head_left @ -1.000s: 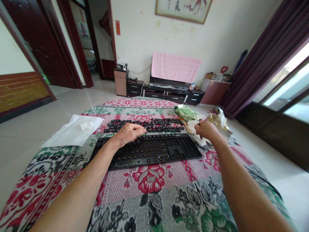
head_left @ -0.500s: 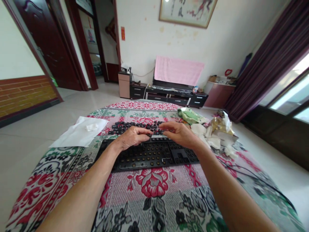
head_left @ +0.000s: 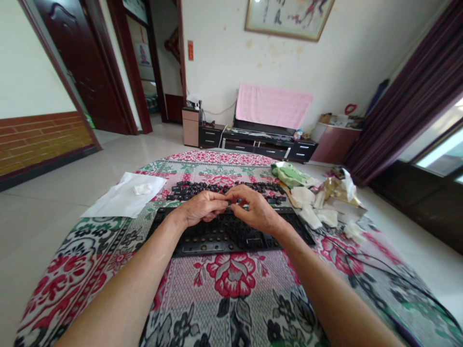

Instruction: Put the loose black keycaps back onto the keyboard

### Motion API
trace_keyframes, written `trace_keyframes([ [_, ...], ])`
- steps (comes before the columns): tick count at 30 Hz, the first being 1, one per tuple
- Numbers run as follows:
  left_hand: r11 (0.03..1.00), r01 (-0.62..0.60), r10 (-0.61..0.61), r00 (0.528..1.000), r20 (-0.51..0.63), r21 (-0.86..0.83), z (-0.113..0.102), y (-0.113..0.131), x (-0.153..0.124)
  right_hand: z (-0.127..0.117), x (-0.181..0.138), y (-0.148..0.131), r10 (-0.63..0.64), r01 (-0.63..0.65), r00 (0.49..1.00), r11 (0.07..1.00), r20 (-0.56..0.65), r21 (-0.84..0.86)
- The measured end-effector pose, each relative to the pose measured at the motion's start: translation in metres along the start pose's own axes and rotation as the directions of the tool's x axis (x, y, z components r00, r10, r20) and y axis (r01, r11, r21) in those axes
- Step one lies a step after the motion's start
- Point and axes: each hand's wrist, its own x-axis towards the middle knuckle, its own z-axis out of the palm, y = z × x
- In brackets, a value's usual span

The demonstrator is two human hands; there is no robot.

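Observation:
A black keyboard (head_left: 220, 247) with its keys taken off lies across the cloth in front of me, rows of small round key seats showing. Over its back edge my left hand (head_left: 203, 208) and my right hand (head_left: 254, 208) meet, fingertips pinched together. A small dark keycap (head_left: 228, 204) shows between them, mostly covered by the fingers. Just behind the keyboard, loose black keycaps (head_left: 183, 190) lie in rough rows, partly hidden by my hands.
On the left lies a white paper sheet (head_left: 119, 200) with a crumpled tissue (head_left: 142, 189). To the right are a green packet (head_left: 291, 174), a brush (head_left: 288, 195), used tissues (head_left: 310, 217) and a gold tissue pack (head_left: 334, 190). A black cable (head_left: 383, 265) runs over the patterned tablecloth (head_left: 231, 279).
My hands were apart over the loose keycaps; now they have come together above the keyboard, with a keycap between the fingertips. The view has shifted slightly.

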Motion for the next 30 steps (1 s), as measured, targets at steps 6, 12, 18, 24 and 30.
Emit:
trace_keyframes([
  [6, 0.988, -0.007, 0.015, 0.999, 0.050, -0.157, 0.001, 0.002, -0.001, 0.008, -0.002, 0.003, 0.090, -0.083, 0.994, 0.992, -0.067, 0.094],
  [12, 0.978, 0.024, -0.005, 0.996, 0.092, -0.208, 0.001, 0.005, -0.004, 0.007, -0.001, -0.005, 0.004, -0.003, 0.995, 1.000, -0.104, 0.016],
  [18, 0.997, 0.050, -0.050, 0.999, -0.003, -0.064, -0.003, 0.005, -0.003, 0.010, -0.002, -0.002, -0.031, 0.018, 0.988, 0.996, -0.150, -0.086],
  [24, 0.996, 0.054, -0.048, 0.995, -0.083, 0.075, -0.006, 0.004, -0.002, 0.013, -0.003, 0.007, -0.021, 0.008, 0.993, 0.993, -0.116, -0.116],
  [30, 0.996, 0.054, -0.049, 0.997, -0.059, 0.070, -0.008, 0.003, -0.002, 0.016, -0.003, 0.009, 0.085, -0.097, 0.985, 0.992, -0.150, -0.075],
])
